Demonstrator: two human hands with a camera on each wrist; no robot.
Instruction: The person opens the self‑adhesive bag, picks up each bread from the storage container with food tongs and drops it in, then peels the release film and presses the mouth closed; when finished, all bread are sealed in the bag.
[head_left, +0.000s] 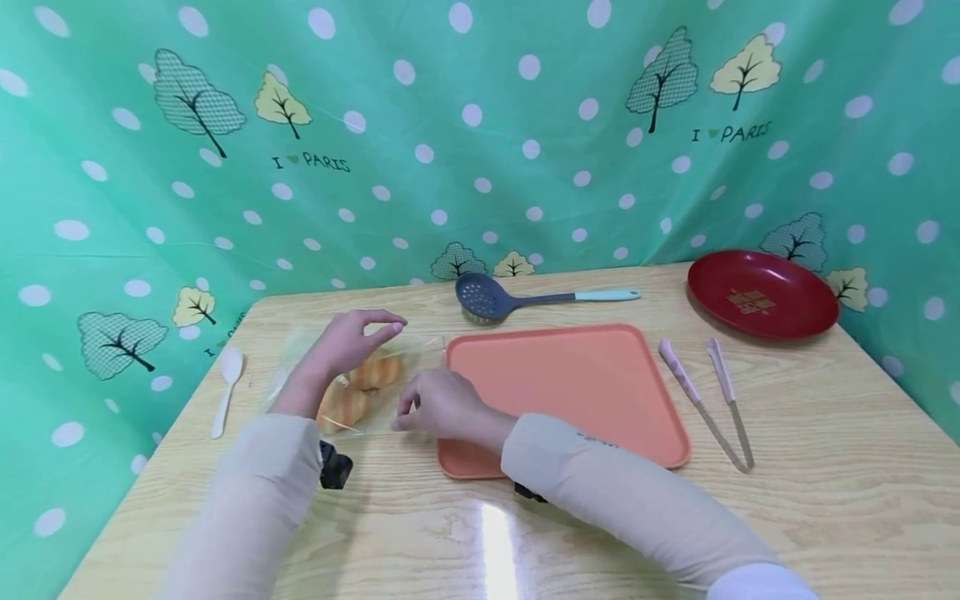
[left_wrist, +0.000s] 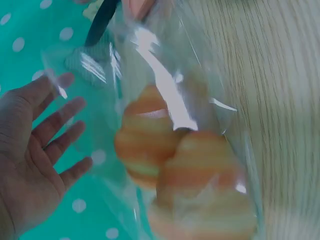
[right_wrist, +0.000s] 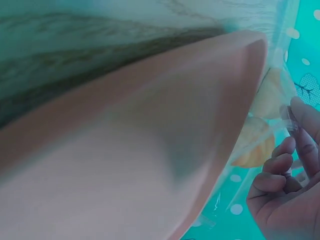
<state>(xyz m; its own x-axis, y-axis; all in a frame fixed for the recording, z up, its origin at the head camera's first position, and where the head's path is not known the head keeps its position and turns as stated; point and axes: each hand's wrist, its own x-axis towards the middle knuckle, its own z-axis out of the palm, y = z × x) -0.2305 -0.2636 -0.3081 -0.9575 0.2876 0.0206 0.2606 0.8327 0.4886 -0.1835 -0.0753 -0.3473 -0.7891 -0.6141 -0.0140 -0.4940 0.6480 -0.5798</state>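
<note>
A clear plastic bag [head_left: 300,337] holds two striped golden-brown croissants [left_wrist: 202,187]; it lies on the left part of the table. My left hand [head_left: 352,340] is over the bag's far side. In the left wrist view the left hand's [left_wrist: 37,145] fingers are extended and spread beside the film, the uppermost fingertip at its edge; whether it touches is unclear. My right hand [head_left: 442,404] is at the bag's right side, over the tray's left edge. Thumb and index finger of the right hand [right_wrist: 295,175] pinch the film, the other fingers curled.
To the right of the bag lies a pink tray [head_left: 555,375]. Behind it is a slotted skimmer [head_left: 483,296] with a light blue handle. Tongs [head_left: 723,417] and a red oval plate [head_left: 757,296] lie farther right. A white spoon [head_left: 228,383] is at the far left.
</note>
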